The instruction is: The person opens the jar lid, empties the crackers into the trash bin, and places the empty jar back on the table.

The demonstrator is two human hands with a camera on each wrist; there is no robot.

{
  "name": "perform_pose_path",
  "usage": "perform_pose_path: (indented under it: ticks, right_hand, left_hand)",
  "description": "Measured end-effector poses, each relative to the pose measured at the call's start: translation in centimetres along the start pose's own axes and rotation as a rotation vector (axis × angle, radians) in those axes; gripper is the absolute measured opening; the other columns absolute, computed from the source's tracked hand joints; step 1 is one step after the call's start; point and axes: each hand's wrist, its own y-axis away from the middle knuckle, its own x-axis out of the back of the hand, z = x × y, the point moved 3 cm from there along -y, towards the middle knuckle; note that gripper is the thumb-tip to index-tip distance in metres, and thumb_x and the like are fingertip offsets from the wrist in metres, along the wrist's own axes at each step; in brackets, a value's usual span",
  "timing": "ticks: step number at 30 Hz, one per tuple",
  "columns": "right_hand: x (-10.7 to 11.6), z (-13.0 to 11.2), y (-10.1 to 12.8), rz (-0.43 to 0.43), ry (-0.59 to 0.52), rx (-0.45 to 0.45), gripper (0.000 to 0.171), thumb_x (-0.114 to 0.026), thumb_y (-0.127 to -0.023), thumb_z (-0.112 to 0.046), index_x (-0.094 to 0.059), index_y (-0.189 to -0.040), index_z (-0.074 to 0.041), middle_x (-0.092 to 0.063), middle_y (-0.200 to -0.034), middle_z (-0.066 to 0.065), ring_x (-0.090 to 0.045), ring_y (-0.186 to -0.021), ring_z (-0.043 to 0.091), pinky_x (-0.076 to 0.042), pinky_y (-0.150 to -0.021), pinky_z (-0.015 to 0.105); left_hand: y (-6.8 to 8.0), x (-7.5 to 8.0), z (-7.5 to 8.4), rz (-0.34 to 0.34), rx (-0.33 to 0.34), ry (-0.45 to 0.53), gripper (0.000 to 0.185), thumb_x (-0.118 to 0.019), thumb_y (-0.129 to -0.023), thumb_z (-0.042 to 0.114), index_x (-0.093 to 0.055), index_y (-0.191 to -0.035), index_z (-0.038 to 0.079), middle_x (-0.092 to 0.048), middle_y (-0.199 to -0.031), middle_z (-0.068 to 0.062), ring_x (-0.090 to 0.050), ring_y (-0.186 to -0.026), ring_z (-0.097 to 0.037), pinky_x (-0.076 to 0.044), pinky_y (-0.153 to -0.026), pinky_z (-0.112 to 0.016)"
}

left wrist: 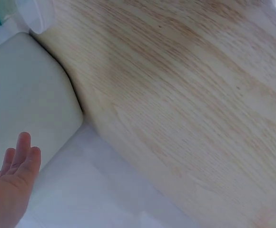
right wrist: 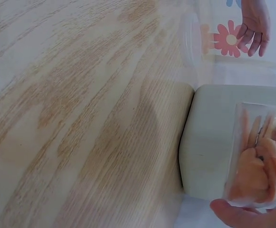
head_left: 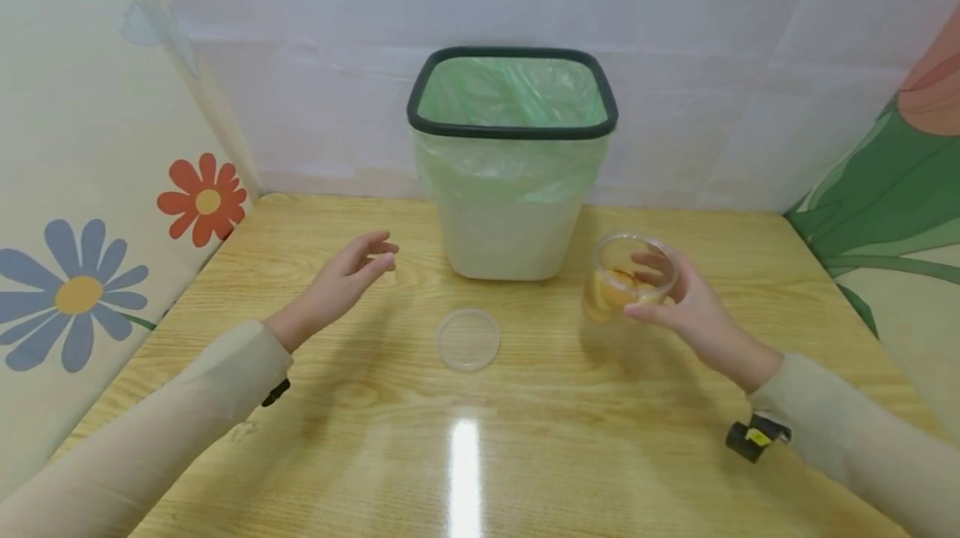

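1. Cup: a clear plastic one, held just above the table to the right of the bin and a little nearer the viewer, tilted so its open mouth faces up and toward the viewer.
2. Orange pieces of food sit in the bottom of the cup; the right wrist view shows them as pale orange slices behind the clear wall.
3. Right hand grips the cup from its right side, fingers curled around the far wall and thumb pressed on the near wall. A beige sleeve covers the arm.
4. Lid: a round clear disc lying flat on the table in front of the bin, apart from it and left of the cup.
5. Left hand hovers above the table to the left of the bin, well apart from the cup. Its fingers are loosely extended toward the bin and hold nothing.
6. Bin: white, square with rounded corners, lined with a pale green bag under a black rim. It stands at the far middle of the table, against a white wall.
7. Flower-patterned panels stand along the table's left side, left of the bin.
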Motion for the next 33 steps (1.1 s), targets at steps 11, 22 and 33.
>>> perform_pose_path:
  ticks: [11, 22, 33]
  right_hand:
    - [0.4, -0.5, -0.1, 0.008, -0.058, 0.039, 0.074, -0.067, -0.085, 0.009, -0.030, -0.146, -0.012, -0.035, -0.144, 0.007, -0.023, -0.136, 0.049, -0.048, -0.090, 0.019]
    - [0.5, -0.8, -0.1, 0.050, -0.121, 0.077, 0.069, -0.062, -0.082, 0.017, -0.035, -0.139, -0.012, -0.041, -0.135, -0.003, -0.029, -0.131, 0.044, -0.050, -0.087, 0.020]
    - [0.8, -1.3, 0.1, 0.028, -0.096, 0.060, 0.073, -0.064, -0.085, 0.013, -0.028, -0.145, -0.008, -0.037, -0.140, 0.003, -0.028, -0.132, 0.044, -0.050, -0.087, 0.020]
  left_hand:
    - [-0.3, 0.8, 0.8, 0.004, 0.005, 0.078, 0.057, -0.038, -0.107, 0.029, -0.019, -0.152, -0.002, -0.039, -0.145, -0.024, -0.046, -0.124, -0.038, -0.029, -0.110, -0.053]
    - [-0.6, 1.5, 2.0, 0.024, -0.001, 0.110, 0.060, -0.038, -0.107, 0.031, -0.019, -0.151, -0.005, -0.039, -0.147, -0.024, -0.047, -0.126, -0.039, -0.030, -0.109, -0.052]
    - [-1.1, 2.5, 2.9, 0.025, 0.010, 0.154, 0.062, -0.035, -0.107, 0.035, -0.015, -0.153, -0.001, -0.037, -0.148, -0.022, -0.046, -0.126, -0.037, -0.032, -0.108, -0.052]
